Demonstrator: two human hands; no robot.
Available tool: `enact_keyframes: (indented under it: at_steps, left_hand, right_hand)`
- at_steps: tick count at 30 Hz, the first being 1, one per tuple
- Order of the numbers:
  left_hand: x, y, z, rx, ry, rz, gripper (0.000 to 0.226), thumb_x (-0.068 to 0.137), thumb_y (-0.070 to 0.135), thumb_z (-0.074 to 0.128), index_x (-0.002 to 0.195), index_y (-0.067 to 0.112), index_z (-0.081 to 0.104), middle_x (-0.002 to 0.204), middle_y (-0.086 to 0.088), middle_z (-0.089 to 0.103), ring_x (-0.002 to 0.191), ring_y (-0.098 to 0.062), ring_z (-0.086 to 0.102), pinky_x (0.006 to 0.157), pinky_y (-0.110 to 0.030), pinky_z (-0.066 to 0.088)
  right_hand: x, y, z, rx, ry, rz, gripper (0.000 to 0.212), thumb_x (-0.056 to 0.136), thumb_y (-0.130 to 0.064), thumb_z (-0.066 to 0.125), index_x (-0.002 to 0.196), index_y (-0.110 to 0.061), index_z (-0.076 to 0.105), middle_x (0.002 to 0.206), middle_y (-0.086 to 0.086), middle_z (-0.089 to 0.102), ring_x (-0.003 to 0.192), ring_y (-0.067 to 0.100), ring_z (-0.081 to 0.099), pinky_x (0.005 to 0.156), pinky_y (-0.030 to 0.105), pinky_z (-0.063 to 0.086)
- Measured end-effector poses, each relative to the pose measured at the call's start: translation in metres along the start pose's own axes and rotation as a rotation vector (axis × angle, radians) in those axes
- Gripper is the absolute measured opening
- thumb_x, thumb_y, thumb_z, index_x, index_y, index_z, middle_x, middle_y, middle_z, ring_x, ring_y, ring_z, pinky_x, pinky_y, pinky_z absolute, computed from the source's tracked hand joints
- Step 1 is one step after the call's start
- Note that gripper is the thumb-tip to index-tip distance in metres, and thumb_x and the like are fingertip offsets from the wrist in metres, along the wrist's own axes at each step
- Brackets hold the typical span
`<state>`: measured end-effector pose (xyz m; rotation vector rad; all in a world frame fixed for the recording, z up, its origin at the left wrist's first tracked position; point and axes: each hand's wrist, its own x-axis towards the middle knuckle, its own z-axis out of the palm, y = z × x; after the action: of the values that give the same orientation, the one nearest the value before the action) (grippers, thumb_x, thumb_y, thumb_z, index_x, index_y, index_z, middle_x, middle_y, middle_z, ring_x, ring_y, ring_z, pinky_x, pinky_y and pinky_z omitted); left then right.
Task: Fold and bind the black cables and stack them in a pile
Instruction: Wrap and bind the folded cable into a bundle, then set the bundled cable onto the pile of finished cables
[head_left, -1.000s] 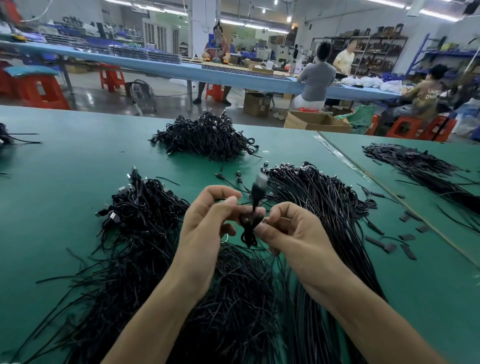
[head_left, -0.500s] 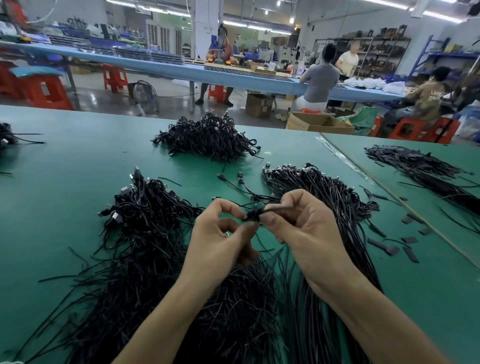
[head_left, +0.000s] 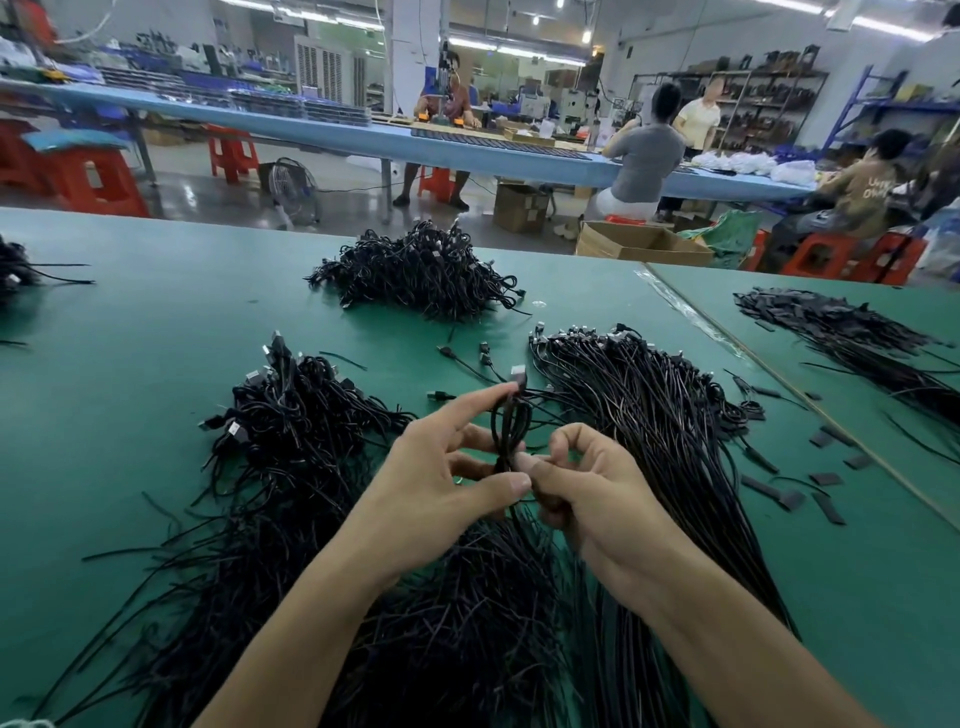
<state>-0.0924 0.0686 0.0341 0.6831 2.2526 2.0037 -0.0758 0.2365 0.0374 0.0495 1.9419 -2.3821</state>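
Head view: a thin black cable folded into a narrow upright loop (head_left: 511, 423) is held above the green worktop (head_left: 130, 322), near the middle of the frame. It is pinched by the left hand (head_left: 441, 467), with the forefinger up by the silver-tipped plug (head_left: 518, 373) and the thumb at the waist, apparently so that the folds are kept together. The same waist is pinched by the curled fingers of the right hand (head_left: 587, 483), probably so that a binding can be wound there; the tie itself cannot be made out. At 12 o'clock from the hands, well apart, a rounded pile of bundled black cables (head_left: 415, 275) is seen, judged to be the stack. At 2 o'clock a sheaf of straight black cables (head_left: 649, 415) is laid near as supply. At 9 o'clock a tangled black heap (head_left: 291, 415) is spread.
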Motion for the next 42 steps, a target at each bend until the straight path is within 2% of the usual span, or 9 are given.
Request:
enact_keyframes:
  at_steps: [3, 7, 11, 14, 20, 26, 32, 36, 42]
  left_hand:
    - [0.003, -0.005, -0.008, 0.036, 0.064, -0.019, 0.068, 0.081, 0.005, 0.08, 0.125, 0.053, 0.06, 0.095, 0.006, 0.075, 0.077, -0.014, 0.073, 0.067, -0.028, 0.059]
    - [0.01, -0.021, -0.035, 0.181, 0.373, -0.075, 0.057, 0.081, 0.001, 0.077, 0.122, 0.036, 0.058, 0.086, 0.006, 0.076, 0.074, -0.01, 0.074, 0.067, -0.032, 0.062]
    - [0.014, -0.044, -0.065, 0.22, 0.773, -0.057, 0.048, 0.084, 0.008, 0.077, 0.115, 0.038, 0.056, 0.102, 0.007, 0.071, 0.082, -0.007, 0.072, 0.08, -0.038, 0.061]
    - [0.012, -0.059, -0.084, 0.3, 0.905, -0.09, 0.052, 0.09, 0.008, 0.07, 0.136, 0.026, 0.054, 0.124, 0.003, 0.065, 0.1, 0.0, 0.062, 0.095, -0.023, 0.049]
    - [0.014, -0.069, -0.085, 0.58, 0.665, -0.307, 0.063, 0.094, 0.022, 0.067, 0.15, 0.006, 0.041, 0.158, -0.011, 0.033, 0.144, -0.028, 0.033, 0.119, -0.041, 0.027]
    - [0.009, -0.059, -0.074, 0.687, 0.633, -0.302, 0.054, 0.095, 0.028, 0.065, 0.145, 0.014, 0.05, 0.153, -0.008, 0.038, 0.139, -0.03, 0.027, 0.113, -0.042, 0.026]
    - [0.011, -0.043, -0.059, 0.608, 0.701, -0.046, 0.016, 0.093, 0.019, 0.067, 0.108, 0.023, 0.068, 0.107, 0.006, 0.058, 0.1, -0.008, 0.055, 0.088, -0.022, 0.045]
    - [0.012, -0.036, -0.045, 0.434, 0.524, 0.006, 0.016, 0.09, 0.013, 0.07, 0.096, 0.027, 0.069, 0.087, 0.013, 0.067, 0.08, 0.005, 0.061, 0.065, -0.005, 0.045]
    - [0.012, -0.042, -0.013, 0.552, 0.036, 0.02, 0.062, 0.088, 0.012, 0.072, 0.139, 0.041, 0.05, 0.123, 0.011, 0.057, 0.112, -0.001, 0.054, 0.099, -0.027, 0.046]
  right_hand:
    - [0.01, 0.014, -0.009, -0.151, -0.038, 0.026, 0.022, 0.081, -0.016, 0.076, 0.086, -0.015, 0.055, 0.068, 0.001, 0.067, 0.055, 0.009, 0.052, 0.05, 0.021, 0.041]
    - [0.024, 0.039, -0.038, -0.715, 0.123, 0.015, 0.009, 0.094, -0.018, 0.066, 0.102, -0.02, 0.064, 0.098, -0.003, 0.07, 0.084, 0.006, 0.062, 0.071, 0.016, 0.045]
    - [0.036, 0.057, -0.072, -1.192, 0.155, 0.049, 0.036, 0.099, -0.015, 0.055, 0.135, -0.021, 0.052, 0.133, -0.008, 0.047, 0.116, 0.014, 0.052, 0.101, 0.031, 0.045]
    - [0.047, 0.06, -0.082, -1.332, 0.126, 0.132, 0.047, 0.101, -0.015, 0.049, 0.147, -0.019, 0.041, 0.151, -0.001, 0.038, 0.135, 0.021, 0.04, 0.113, 0.038, 0.036]
    - [0.058, 0.06, -0.067, -1.468, 0.215, 0.163, 0.033, 0.102, -0.025, 0.05, 0.132, -0.012, 0.052, 0.13, 0.007, 0.052, 0.12, 0.024, 0.05, 0.096, 0.036, 0.049]
    - [0.063, 0.053, -0.06, -1.445, 0.318, 0.281, 0.014, 0.094, -0.003, 0.046, 0.084, -0.011, 0.039, 0.084, 0.003, 0.048, 0.066, 0.015, 0.046, 0.05, 0.028, 0.035]
    - [0.072, 0.026, -0.067, -1.069, 0.243, 0.296, 0.031, 0.097, -0.011, 0.049, 0.068, -0.001, 0.049, 0.067, 0.005, 0.046, 0.055, 0.019, 0.041, 0.078, 0.044, 0.054]
    - [0.06, 0.01, -0.054, -1.1, 0.161, 0.147, 0.028, 0.102, -0.008, 0.042, 0.1, -0.009, 0.07, 0.094, 0.009, 0.068, 0.075, 0.024, 0.064, 0.071, 0.034, 0.055]
    - [0.023, -0.016, 0.013, -0.989, -0.266, -0.219, 0.025, 0.099, 0.0, 0.045, 0.087, -0.012, 0.064, 0.082, 0.001, 0.061, 0.068, 0.015, 0.058, 0.069, 0.039, 0.051]
